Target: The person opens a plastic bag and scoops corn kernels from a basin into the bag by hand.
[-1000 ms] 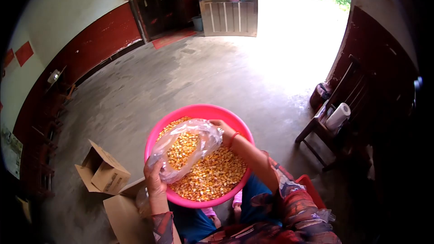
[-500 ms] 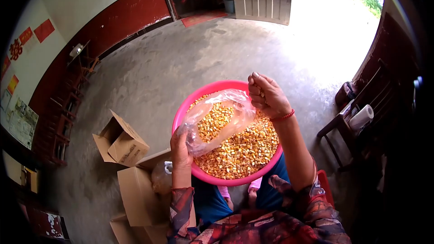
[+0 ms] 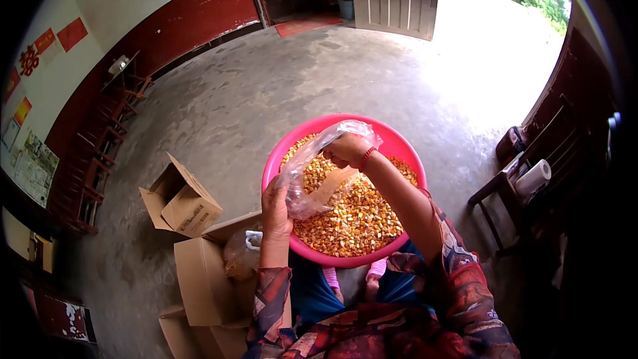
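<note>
A pink basin [image 3: 417, 154] full of yellow corn kernels [image 3: 359, 223] rests at my lap. My left hand [image 3: 276, 209] is at the basin's left rim, its fingers closed on the edge of a clear plastic bag [image 3: 309, 201]. The bag lies over the kernels with its mouth spread wide. My right hand [image 3: 347, 151], with a red bracelet [image 3: 367, 157] at the wrist, is at the bag's mouth above the kernels. Its fingers are curled downward and partly hidden, so what they hold cannot be made out.
Opened cardboard boxes [image 3: 203, 279] stand to my left, with a knotted plastic bag [image 3: 240, 256] in one. A wooden chair [image 3: 508, 203] at the right carries a white paper roll [image 3: 533, 177]. Stools line the left wall, and a door [image 3: 395, 3] stands ajar ahead.
My right fist has come down and left from beyond the basin's right rim to the bag's mouth. My left hand keeps hold of the bag. The view has shifted slightly.
</note>
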Available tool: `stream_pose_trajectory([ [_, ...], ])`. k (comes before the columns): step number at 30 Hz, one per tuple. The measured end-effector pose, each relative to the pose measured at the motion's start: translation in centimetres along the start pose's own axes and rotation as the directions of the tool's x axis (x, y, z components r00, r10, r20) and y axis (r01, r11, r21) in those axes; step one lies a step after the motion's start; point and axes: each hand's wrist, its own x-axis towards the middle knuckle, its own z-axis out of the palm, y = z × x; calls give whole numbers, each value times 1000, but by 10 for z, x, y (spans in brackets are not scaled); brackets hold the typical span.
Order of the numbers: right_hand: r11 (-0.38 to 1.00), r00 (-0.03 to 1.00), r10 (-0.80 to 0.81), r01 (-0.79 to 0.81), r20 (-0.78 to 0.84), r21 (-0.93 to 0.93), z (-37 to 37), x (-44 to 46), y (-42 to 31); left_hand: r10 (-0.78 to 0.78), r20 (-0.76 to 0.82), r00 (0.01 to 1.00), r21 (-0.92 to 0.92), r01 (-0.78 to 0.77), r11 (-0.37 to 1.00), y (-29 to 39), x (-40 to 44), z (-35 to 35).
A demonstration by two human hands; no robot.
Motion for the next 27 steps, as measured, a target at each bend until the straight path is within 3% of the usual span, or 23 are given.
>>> stream_pose_trajectory([
  [3, 998, 999, 4, -7, -49, -57, -12, 25, 8, -12, 52, 999, 17, 11, 1000, 4, -2, 2],
  [5, 975, 974, 31, -79, -224, -205, -9, 12, -5, -34, 61, 998, 0, 34, 999, 6, -2, 5],
  [6, 976, 974, 34, -80, -223, -204, -10, 7, -3, -36, 59, 998, 1, 36, 999, 7, -3, 8],
  [7, 873, 955, -236, 128, -179, -471, -11, 0, 0, -20, 53, 998, -5, 21, 1000, 10, -5, 11],
  [8, 658, 879, -473, 305, -62, -688, -14, -7, 2, -5, 47, 999, -12, 6, 1000, 10, -6, 13],
  [9, 660, 881, -470, 303, -63, -687, -16, -14, 0, -8, 45, 999, -11, 9, 1000, 9, -5, 11],
  [11, 668, 871, -448, 477, 203, -571, -20, -33, -8, -35, 46, 998, 0, 35, 999, 8, -4, 8],
  [12, 746, 858, -434, 514, 276, -423, -22, -44, -12, -38, 44, 998, 1, 38, 999, 7, -4, 8],
  [13, 903, 901, -330, 388, 282, -186, -22, -61, -21, -18, 51, 999, 1, 18, 1000, 7, -4, 8],
  [15, 940, 897, -338, 340, 284, 42, -31, -91, -35, -3, 59, 998, 0, 3, 1000, 7, -4, 10],
  [18, 726, 795, -606, 570, -36, 385, -61, -80, -10, 5, 62, 998, 7, -6, 1000, 8, -5, 10],
  [19, 683, 791, -580, 603, -196, 412, -70, -75, -4, -10, 52, 999, 14, 9, 1000, 9, -5, 10],
  [21, 741, 792, -453, 590, -409, 321, -84, -50, 26, -24, 46, 999, 23, 23, 999, 10, -6, 12],
  [23, 940, 852, -307, 342, -423, 7, -84, -40, 45, -35, 49, 998, 41, 33, 999, 14, -6, 15],
  [25, 810, 824, -531, 424, -197, -406, -89, -20, 81, -37, 46, 998, 55, 34, 998, 13, -5, 14],
  [27, 599, 903, -416, 182, -108, -780, -83, -8, 89, -46, 43, 998, 72, 43, 996, 12, -6, 12],
])
